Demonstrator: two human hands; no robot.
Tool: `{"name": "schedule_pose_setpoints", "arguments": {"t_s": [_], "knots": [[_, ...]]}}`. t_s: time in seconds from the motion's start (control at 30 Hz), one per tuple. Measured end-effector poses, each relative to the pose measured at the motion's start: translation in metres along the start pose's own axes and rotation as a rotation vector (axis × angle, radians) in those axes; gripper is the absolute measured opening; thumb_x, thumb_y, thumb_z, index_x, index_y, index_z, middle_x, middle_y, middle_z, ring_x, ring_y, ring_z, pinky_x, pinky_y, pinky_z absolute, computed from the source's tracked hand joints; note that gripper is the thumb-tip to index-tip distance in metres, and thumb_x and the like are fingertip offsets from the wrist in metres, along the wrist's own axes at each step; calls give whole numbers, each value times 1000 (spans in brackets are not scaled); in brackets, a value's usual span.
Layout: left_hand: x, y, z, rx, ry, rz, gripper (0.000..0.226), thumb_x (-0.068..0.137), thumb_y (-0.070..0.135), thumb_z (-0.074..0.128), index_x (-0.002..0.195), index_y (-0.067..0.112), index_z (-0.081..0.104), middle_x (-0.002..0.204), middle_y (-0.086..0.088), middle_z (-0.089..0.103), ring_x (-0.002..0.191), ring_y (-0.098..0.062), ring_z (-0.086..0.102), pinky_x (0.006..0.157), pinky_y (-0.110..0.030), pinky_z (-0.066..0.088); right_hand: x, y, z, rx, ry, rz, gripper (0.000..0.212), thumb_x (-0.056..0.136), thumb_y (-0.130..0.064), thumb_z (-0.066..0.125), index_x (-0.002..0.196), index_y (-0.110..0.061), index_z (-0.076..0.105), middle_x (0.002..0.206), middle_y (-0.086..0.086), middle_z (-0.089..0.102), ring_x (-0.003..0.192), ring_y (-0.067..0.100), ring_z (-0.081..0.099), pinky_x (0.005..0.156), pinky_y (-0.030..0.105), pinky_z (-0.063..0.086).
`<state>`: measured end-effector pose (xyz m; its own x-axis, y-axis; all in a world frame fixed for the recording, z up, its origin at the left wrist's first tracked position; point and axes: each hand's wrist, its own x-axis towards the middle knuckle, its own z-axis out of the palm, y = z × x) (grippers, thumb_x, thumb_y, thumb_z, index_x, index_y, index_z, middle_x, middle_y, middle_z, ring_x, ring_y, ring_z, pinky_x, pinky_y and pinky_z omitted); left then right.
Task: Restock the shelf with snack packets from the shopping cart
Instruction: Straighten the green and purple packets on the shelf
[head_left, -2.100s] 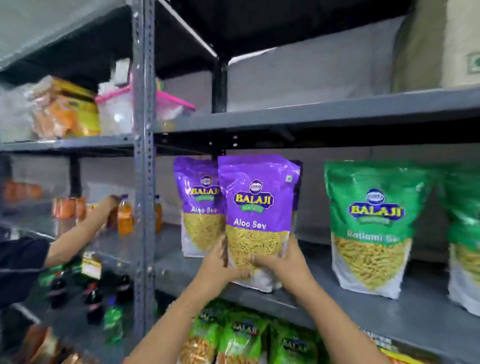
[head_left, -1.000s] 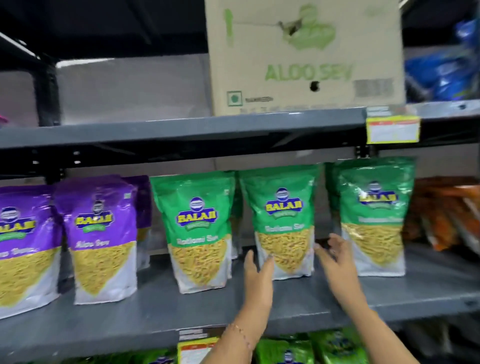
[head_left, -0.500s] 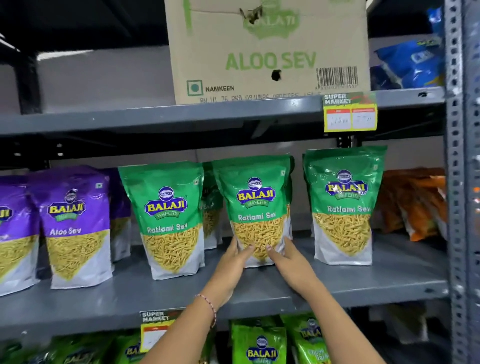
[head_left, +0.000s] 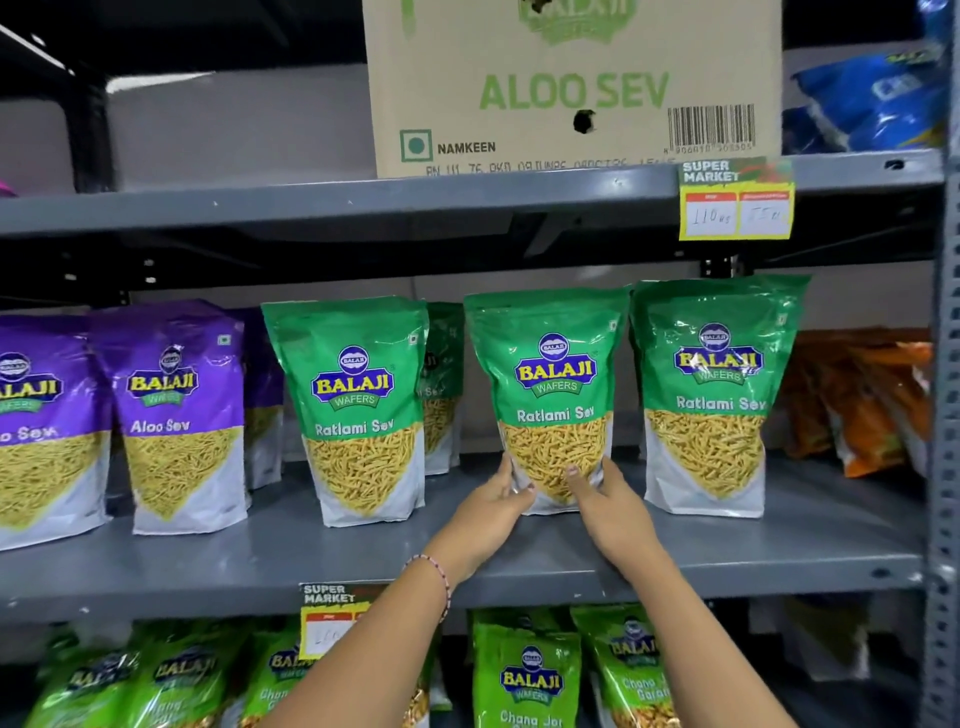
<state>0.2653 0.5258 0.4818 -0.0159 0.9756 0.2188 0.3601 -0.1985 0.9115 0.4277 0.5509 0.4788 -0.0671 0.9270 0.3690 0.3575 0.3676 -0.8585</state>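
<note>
A green Ratlami Sev packet (head_left: 550, 384) stands upright on the grey middle shelf (head_left: 727, 551). My left hand (head_left: 493, 506) holds its lower left corner and my right hand (head_left: 605, 501) holds its lower right side, thumb across the front. Two more green Ratlami Sev packets stand beside it, one to the left (head_left: 358, 410) and one to the right (head_left: 717, 395). Purple Aloo Sev packets (head_left: 176, 415) stand further left. The shopping cart is out of view.
An Aloo Sev carton (head_left: 571, 88) sits on the shelf above, with blue packets (head_left: 878, 104) beside it. Orange packets (head_left: 862, 405) lie at the shelf's right end by the upright post (head_left: 945, 467). Green packets (head_left: 524, 675) fill the shelf below. Price tags (head_left: 735, 200) hang on the edges.
I have turned right from the purple Aloo Sev packets to the green ones. Both hands reached the middle green packet and now grip its base; it sits slightly further right.
</note>
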Motion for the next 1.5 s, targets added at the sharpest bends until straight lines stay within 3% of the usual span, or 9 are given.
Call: {"name": "schedule_pose_setpoints", "arguments": {"t_s": [0.13, 0.3, 0.4, 0.57, 0.77, 1.0, 1.2, 1.4, 1.5], "knots": [[-13, 8, 8, 99, 78, 43, 90, 83, 57, 58, 152, 38, 4, 161, 16, 16, 148, -12, 21, 121, -38, 22, -3, -4, -4, 69, 35, 3, 67, 97, -44, 47, 151, -10, 24, 154, 12, 39, 140, 32, 38, 106, 38, 34], [-56, 17, -41, 0, 633, 395, 80, 95, 33, 54, 154, 31, 0, 159, 25, -3, 144, 9, 1, 117, -19, 5, -26, -17, 9, 194, 406, -280, 44, 97, -32, 52, 137, -14, 50, 135, 7, 59, 123, 25, 54, 98, 36, 43], [-66, 5, -106, -187, 846, 373, 74, 98, 27, 50, 154, 27, 2, 159, 20, 7, 139, 9, 9, 113, -19, 10, -31, -45, 60, 292, 177, -371, 32, 93, -28, 55, 125, -20, 57, 125, -2, 62, 118, 17, 57, 103, 34, 43], [-46, -55, -168, -474, 735, 48, 72, 89, 53, 53, 150, 23, 30, 158, 4, 31, 143, -16, 31, 116, -37, 24, -17, -71, 141, 295, -381, -125, 78, 89, -36, 64, 151, -23, 19, 149, -4, 40, 135, 21, 42, 106, 30, 35], [-42, -55, -163, -226, 463, 78, 36, 100, 32, 44, 135, 28, 48, 119, 19, 64, 100, 13, 62, 85, -18, 43, -7, -66, 158, 146, -531, -153, 101, 85, -54, 62, 154, -29, -7, 162, -9, 15, 147, 17, 26, 108, 30, 30], [-56, -45, -157, -81, 375, 69, 47, 98, 41, 45, 142, 45, 29, 126, 41, 41, 123, 8, 38, 105, -22, 26, -11, -61, 152, 295, -415, -199, 86, 80, -49, 68, 151, -35, 21, 147, -15, 47, 135, 11, 45, 107, 29, 39], [-54, -50, -154, 159, 302, 40, 52, 91, 61, 43, 140, 60, 25, 149, 22, 39, 137, -2, 35, 117, -33, 26, -12, -54, 150, 258, -185, -121, 73, 81, -55, 62, 143, -35, 30, 135, 6, 56, 120, 26, 55, 101, 44, 47], [-55, -45, -150, 309, 291, 20, 58, 98, 49, 38, 149, 49, 10, 156, 10, 27, 141, -6, 24, 115, -30, 18, -8, -51, 153, 220, -142, -109, 60, 85, -53, 58, 136, -36, 33, 111, 17, 65, 101, 31, 62, 87, 41, 52], [-55, -45, -149, 329, 290, 10, 61, 96, 54, 39, 147, 52, 6, 158, 13, 22, 147, -13, 21, 123, -45, 15, -7, -51, 153, 215, -142, -115, 57, 88, -48, 58, 137, -34, 34, 111, 17, 64, 101, 31, 61, 81, 38, 50]]}}
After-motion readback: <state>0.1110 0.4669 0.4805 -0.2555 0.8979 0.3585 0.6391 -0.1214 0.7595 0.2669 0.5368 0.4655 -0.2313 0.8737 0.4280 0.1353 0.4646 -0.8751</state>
